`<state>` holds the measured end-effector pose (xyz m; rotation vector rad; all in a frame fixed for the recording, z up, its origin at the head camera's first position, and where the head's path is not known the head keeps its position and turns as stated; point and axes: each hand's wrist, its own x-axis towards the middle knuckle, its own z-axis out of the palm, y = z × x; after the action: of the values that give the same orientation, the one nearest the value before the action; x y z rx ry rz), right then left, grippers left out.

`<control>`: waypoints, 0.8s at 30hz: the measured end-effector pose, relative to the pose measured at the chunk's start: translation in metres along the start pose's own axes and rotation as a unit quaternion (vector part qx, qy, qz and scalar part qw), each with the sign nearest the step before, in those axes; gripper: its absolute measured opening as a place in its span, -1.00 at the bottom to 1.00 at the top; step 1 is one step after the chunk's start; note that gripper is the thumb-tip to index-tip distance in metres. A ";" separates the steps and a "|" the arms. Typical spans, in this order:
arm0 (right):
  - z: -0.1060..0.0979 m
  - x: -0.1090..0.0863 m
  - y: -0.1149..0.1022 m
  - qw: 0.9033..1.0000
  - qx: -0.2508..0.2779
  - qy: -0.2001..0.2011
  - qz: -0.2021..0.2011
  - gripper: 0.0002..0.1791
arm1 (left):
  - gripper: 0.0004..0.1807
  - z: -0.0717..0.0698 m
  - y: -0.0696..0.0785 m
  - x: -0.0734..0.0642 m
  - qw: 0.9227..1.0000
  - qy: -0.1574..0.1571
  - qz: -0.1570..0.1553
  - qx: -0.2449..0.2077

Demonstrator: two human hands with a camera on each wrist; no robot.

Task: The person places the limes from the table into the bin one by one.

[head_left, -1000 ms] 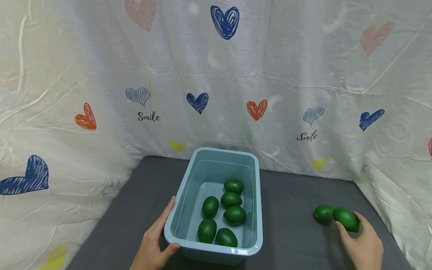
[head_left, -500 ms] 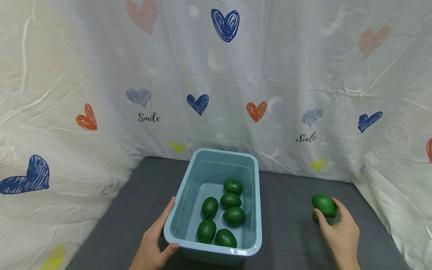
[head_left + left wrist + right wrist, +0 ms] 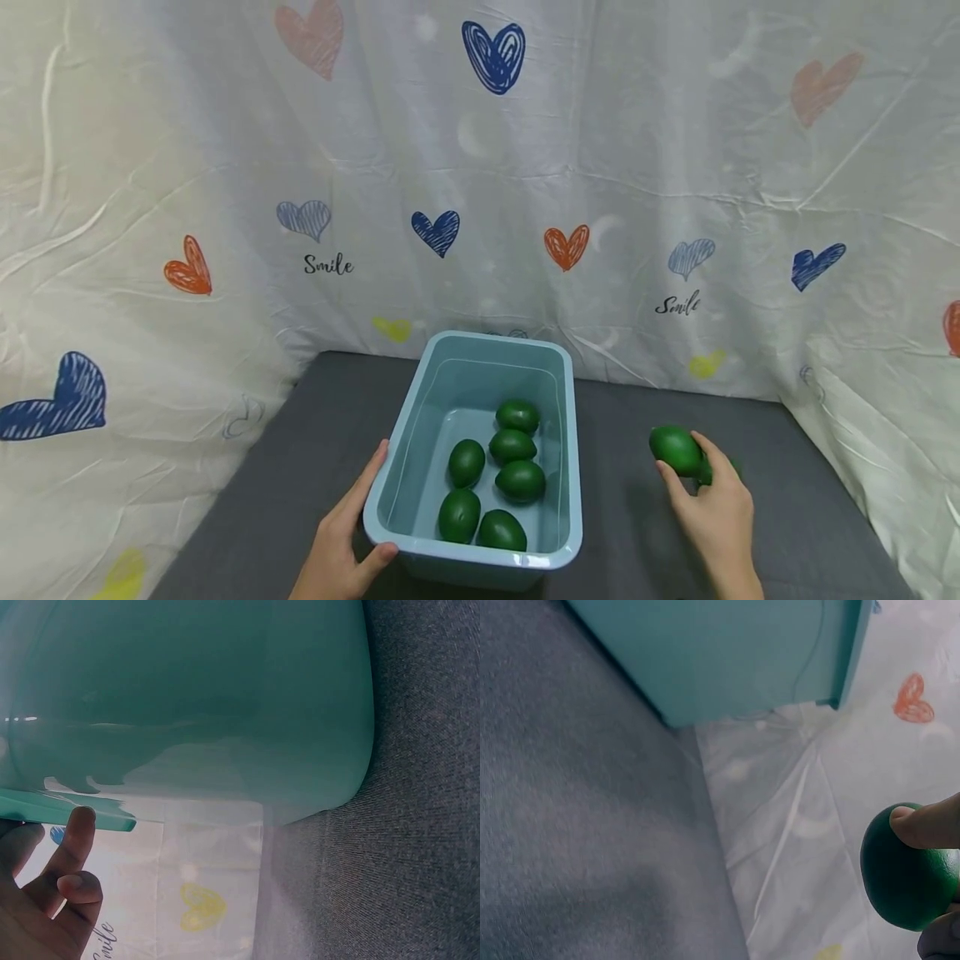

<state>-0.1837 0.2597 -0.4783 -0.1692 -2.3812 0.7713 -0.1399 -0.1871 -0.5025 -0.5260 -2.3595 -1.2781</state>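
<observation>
In the head view, my left hand (image 3: 343, 533) holds the near left corner of a light blue plastic bin (image 3: 576, 467), thumb at the front rim and fingers along the left side. The left wrist view shows its fingertips at the bin's rim (image 3: 112, 819). Several dark green limes (image 3: 521, 481) lie inside on the bin floor. To the right of the bin, my right hand (image 3: 716, 508) pinches another green lime (image 3: 675, 451) between thumb and fingers, above the dark cloth. One more lime (image 3: 705, 472) shows partly behind that hand. In the right wrist view, the thumb presses the held lime (image 3: 904, 881).
A dark grey cloth (image 3: 622, 517) covers the table. Behind and on both sides hangs a white curtain (image 3: 495, 150) printed with hearts and the word "Smile". The bin's high right wall stands between my right hand and the limes inside.
My right hand has carried its lime leftward, past the other loose lime and toward the bin. The left hand, the bin and the limes in it stay as they were.
</observation>
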 end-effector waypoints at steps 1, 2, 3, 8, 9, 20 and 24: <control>0.000 0.000 -0.002 1.000 0.001 -0.002 0.000 -0.27 | 0.07 0.000 0.000 0.000 1.000 0.001 -0.003 0.003; 0.001 -0.001 -0.003 1.000 0.001 -0.004 0.000 -0.27 | 0.06 0.000 0.000 -0.001 1.000 0.001 -0.006 0.006; 0.001 -0.001 -0.004 1.000 0.001 -0.007 0.000 -0.27 | 0.06 0.000 0.000 -0.001 1.000 0.001 -0.007 0.006; 0.002 -0.003 -0.010 1.000 0.003 -0.007 -0.004 -0.27 | 0.06 0.001 0.000 -0.002 1.000 0.001 -0.012 0.005; 0.002 -0.004 -0.011 1.000 0.005 -0.009 -0.004 -0.28 | 0.05 0.001 0.000 -0.003 1.000 0.000 -0.014 0.006; 0.000 -0.011 -0.038 0.997 0.058 -0.047 0.007 -0.27 | 0.03 0.001 0.002 -0.004 1.000 -0.001 -0.020 0.009; -0.001 -0.013 -0.048 0.996 0.067 -0.055 0.017 -0.27 | 0.03 0.001 0.000 -0.002 1.000 -0.006 -0.017 0.004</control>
<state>-0.1692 0.2170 -0.4575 -0.1142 -2.4256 0.9757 -0.1382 -0.1866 -0.5044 -0.4949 -2.3913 -1.2836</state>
